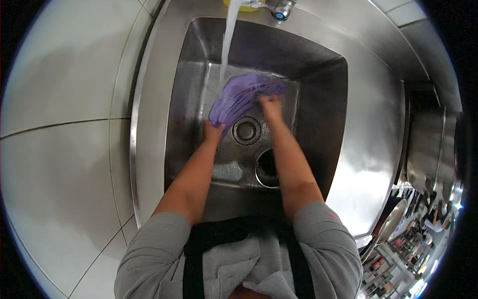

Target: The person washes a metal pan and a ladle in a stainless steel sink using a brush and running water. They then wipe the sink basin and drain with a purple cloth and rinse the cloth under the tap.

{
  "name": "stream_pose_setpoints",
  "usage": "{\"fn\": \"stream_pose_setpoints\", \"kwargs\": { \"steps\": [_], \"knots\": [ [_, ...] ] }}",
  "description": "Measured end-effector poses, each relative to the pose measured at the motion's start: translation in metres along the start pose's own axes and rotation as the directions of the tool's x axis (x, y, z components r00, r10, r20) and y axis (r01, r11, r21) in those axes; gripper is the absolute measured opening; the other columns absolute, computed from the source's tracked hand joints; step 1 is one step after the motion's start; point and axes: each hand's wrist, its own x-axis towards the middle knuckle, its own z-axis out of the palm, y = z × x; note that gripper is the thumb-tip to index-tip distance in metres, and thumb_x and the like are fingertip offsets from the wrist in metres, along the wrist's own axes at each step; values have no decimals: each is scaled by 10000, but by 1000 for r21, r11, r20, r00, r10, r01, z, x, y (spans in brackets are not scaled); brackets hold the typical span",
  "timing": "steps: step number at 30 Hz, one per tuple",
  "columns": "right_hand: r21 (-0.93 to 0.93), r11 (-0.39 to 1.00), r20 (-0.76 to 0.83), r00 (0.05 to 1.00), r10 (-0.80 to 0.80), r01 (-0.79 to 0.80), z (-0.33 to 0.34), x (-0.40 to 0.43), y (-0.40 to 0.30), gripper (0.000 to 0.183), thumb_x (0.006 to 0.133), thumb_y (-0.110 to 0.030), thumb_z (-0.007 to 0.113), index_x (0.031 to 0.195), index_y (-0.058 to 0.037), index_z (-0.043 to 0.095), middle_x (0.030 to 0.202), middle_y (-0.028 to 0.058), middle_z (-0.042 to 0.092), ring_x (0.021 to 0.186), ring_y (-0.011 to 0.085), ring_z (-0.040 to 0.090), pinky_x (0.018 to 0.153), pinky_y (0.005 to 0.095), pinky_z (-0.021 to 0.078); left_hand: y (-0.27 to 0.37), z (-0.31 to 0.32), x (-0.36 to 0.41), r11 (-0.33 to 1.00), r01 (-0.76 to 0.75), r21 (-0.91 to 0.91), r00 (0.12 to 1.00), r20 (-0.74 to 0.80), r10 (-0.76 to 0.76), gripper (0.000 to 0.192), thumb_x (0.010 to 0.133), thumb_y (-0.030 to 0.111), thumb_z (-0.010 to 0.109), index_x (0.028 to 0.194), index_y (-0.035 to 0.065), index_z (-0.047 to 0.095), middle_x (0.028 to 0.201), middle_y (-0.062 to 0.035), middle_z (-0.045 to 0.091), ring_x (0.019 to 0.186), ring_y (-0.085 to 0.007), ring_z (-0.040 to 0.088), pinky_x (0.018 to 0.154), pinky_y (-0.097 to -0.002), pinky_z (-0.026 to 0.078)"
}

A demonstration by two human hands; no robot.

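Observation:
A wet purple cloth spreads in a bunched arc inside the steel sink basin. Its lower left end is gripped by my left hand. My right hand, slightly blurred, has its fingers curled on the cloth's lower edge toward the right end. A stream of water falls into the basin close to the cloth's upper left side. Between my hands lies the round drain. A round container with a dark inside stands in the basin, partly covered by my right forearm.
A chrome tap and a yellow object sit at the basin's back edge. White wall tiles line the left side. The steel drainboard extends right, with a pan and other kitchenware beyond it.

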Motion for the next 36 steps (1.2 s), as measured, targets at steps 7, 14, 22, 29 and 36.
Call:
{"fn": "stream_pose_setpoints", "kwargs": {
  "steps": [7, 14, 22, 29, 36],
  "knots": [
    [-418, 159, 874, 444, -199, 895, 114, -24, 18, 275, 833, -313, 490, 1012, -137, 603, 946, 166, 632, 866, 309, 623, 734, 427, 489, -52, -28, 26, 935, -8, 354, 960, 266, -92, 455, 705, 277, 740, 1067, 44, 593, 1047, -172, 619, 1011, -346, 576, 833, -410, 465],
    [-241, 966, 244, 969, -34, 95, 37, 76, 16, 348, 918, -343, 403, 856, -91, 635, 843, 144, 650, 725, 291, 624, 716, 417, 484, -28, -32, 17, 895, -36, 444, 980, 193, -56, 427, 705, 221, 746, 1040, 4, 593, 987, -179, 640, 850, -299, 632, 756, -395, 497],
    [-668, 380, 591, 766, -252, 640, 30, 46, 10, 284, 867, -276, 450, 1032, -92, 590, 978, 176, 631, 892, 326, 616, 757, 446, 481, -99, -36, 16, 973, 137, 185, 944, 273, -185, 399, 718, 248, 739, 1014, 12, 615, 911, -162, 659, 779, -292, 657, 706, -391, 515],
    [-692, 134, 660, 697, -280, 709, 85, -14, 80, 288, 874, -279, 439, 952, -92, 643, 920, 162, 659, 794, 291, 640, 683, 442, 485, -43, -23, 12, 896, 293, 335, 811, 410, -418, 352, 742, 224, 714, 1015, 22, 618, 887, -131, 663, 706, -236, 661, 625, -356, 525],
    [-800, 397, 360, 889, -281, 450, 9, 59, -32, 321, 900, -347, 405, 941, -105, 611, 832, 146, 654, 794, 310, 637, 684, 460, 493, -50, -68, -12, 891, 113, 439, 913, 307, -268, 433, 741, 234, 707, 1084, 2, 578, 1001, -178, 635, 862, -294, 639, 734, -383, 512]
  ]
}}
